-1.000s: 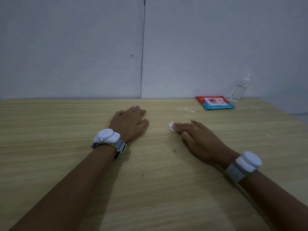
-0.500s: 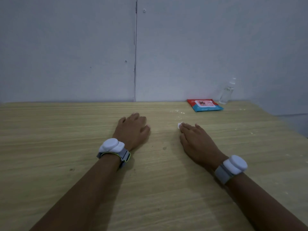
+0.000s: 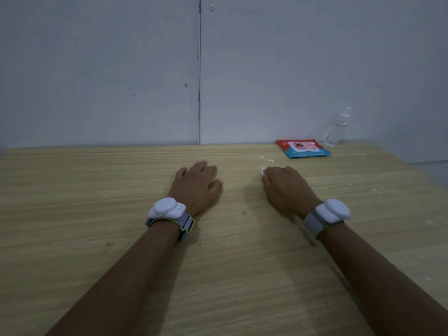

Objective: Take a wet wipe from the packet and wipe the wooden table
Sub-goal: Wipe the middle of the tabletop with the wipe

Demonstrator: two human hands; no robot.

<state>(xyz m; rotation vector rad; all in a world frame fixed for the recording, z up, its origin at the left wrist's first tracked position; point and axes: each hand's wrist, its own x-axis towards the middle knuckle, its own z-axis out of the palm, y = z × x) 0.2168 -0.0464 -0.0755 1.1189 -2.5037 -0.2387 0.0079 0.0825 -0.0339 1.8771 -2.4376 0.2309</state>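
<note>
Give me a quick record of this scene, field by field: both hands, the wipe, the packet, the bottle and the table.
left hand: palm down, resting on the table, holding nothing
right hand: presses the small white wet wipe to the table; only a corner shows
red and blue wipe packet: flat, far right, near the wall
clear plastic bottle: upright, just right of the packet
light wooden table: white specks near the packet
</note>
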